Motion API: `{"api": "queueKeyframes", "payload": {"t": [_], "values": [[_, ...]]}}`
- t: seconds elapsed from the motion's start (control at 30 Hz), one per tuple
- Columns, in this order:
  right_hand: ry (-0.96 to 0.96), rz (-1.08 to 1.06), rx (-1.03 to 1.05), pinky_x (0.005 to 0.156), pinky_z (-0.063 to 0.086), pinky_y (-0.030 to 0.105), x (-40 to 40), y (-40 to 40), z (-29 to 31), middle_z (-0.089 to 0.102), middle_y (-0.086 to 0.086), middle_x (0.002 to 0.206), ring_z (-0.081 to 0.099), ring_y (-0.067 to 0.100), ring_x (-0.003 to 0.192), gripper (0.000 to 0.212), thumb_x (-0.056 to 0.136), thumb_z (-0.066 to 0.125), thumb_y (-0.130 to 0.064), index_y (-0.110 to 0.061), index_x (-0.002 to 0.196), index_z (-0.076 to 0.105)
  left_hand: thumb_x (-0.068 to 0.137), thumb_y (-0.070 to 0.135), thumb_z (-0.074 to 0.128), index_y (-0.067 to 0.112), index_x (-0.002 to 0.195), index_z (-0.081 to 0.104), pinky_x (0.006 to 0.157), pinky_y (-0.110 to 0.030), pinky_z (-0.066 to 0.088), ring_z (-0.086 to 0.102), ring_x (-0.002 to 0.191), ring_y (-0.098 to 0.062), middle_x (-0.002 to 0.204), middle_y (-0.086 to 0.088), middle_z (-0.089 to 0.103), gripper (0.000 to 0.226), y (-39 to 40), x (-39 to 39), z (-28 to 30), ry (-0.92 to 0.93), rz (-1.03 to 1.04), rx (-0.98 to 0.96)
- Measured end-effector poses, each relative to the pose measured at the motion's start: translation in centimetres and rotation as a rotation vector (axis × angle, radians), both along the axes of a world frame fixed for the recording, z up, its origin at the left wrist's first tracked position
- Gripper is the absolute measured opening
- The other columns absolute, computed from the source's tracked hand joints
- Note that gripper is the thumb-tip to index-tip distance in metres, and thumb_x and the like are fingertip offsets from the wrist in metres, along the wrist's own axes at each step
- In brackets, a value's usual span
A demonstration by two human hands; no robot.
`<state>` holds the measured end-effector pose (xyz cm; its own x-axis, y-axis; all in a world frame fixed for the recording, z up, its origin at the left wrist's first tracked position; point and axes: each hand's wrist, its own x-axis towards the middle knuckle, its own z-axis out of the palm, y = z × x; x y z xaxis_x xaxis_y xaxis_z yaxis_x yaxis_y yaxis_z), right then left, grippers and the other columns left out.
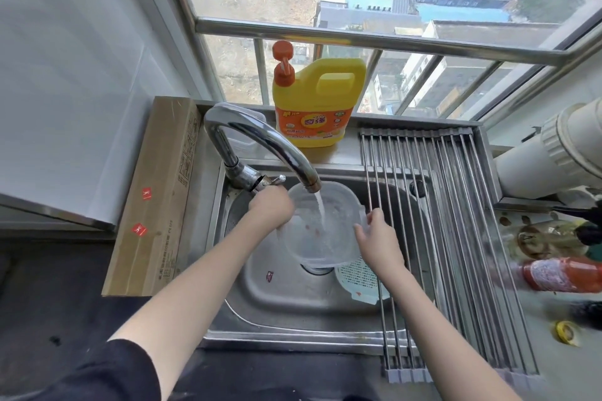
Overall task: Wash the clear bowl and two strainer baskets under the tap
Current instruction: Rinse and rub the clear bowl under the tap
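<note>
A clear plastic bowl (317, 231) hangs over the steel sink (293, 296), directly under the chrome tap (260, 143). Water runs from the spout into it. My left hand (272, 206) grips the bowl's left rim. My right hand (378, 234) holds its right rim with the fingers curled over the edge. A white strainer basket (358, 280) lies in the sink to the lower right, partly under the bowl and my right forearm. I see no second strainer basket.
A yellow detergent jug (317, 104) stands on the ledge behind the tap. A roll-up steel drying rack (436, 237) covers the sink's right side. Bottles (560, 273) lie on the counter at right, and a cardboard box (156, 205) leans at left.
</note>
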<state>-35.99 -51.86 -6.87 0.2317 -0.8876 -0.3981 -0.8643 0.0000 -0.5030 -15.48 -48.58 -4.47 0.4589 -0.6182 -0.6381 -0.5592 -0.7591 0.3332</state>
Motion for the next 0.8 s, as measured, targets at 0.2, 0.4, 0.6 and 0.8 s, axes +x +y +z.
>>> {"api": "queueKeyframes", "payload": {"t": [0.2,0.4,0.6,0.8], "values": [[-0.299,0.106,-0.268,0.052,0.041,0.035,0.4,0.9,2.5,0.045,-0.011,0.053,0.047,0.011,0.050,0.034,0.091,0.058,-0.018,-0.017,0.122,0.043,0.096,0.034,0.048,0.009,0.075,0.058,0.065,-0.028,0.041,0.067,0.088,-0.035,0.077,-0.014,0.064,0.034,3.3,0.1,-3.2,0.136,0.205,-0.235],[-0.219,-0.053,0.073,0.057,0.043,0.023,0.8,-1.6,2.9,0.066,0.002,0.087,0.055,0.011,0.065,0.040,0.088,0.055,-0.019,-0.019,0.128,0.053,0.087,0.027,0.057,0.006,0.125,0.046,0.086,-0.036,0.046,0.056,0.113,-0.034,0.123,-0.015,0.058,0.044,2.8,-1.0,-3.0,0.052,0.163,-0.066],[0.051,-0.005,0.504,0.035,0.034,0.021,0.2,0.2,1.2,0.057,0.013,0.092,0.044,0.015,0.046,0.029,0.090,0.043,-0.012,-0.010,0.118,0.040,0.086,0.018,0.047,0.018,0.093,0.061,0.081,-0.034,0.050,0.061,0.099,-0.032,0.107,-0.011,0.066,0.016,0.4,0.3,-1.1,-0.050,-0.068,-0.044],[-0.328,-0.270,0.270,0.035,0.044,0.027,0.2,5.3,-1.2,0.059,0.017,0.072,0.054,0.019,0.040,0.025,0.092,0.052,-0.010,-0.018,0.104,0.032,0.096,0.038,0.044,0.018,0.105,0.059,0.075,-0.036,0.045,0.060,0.100,-0.034,0.106,-0.009,0.065,0.026,2.1,0.3,-1.0,-0.237,-0.187,-0.237]]}}
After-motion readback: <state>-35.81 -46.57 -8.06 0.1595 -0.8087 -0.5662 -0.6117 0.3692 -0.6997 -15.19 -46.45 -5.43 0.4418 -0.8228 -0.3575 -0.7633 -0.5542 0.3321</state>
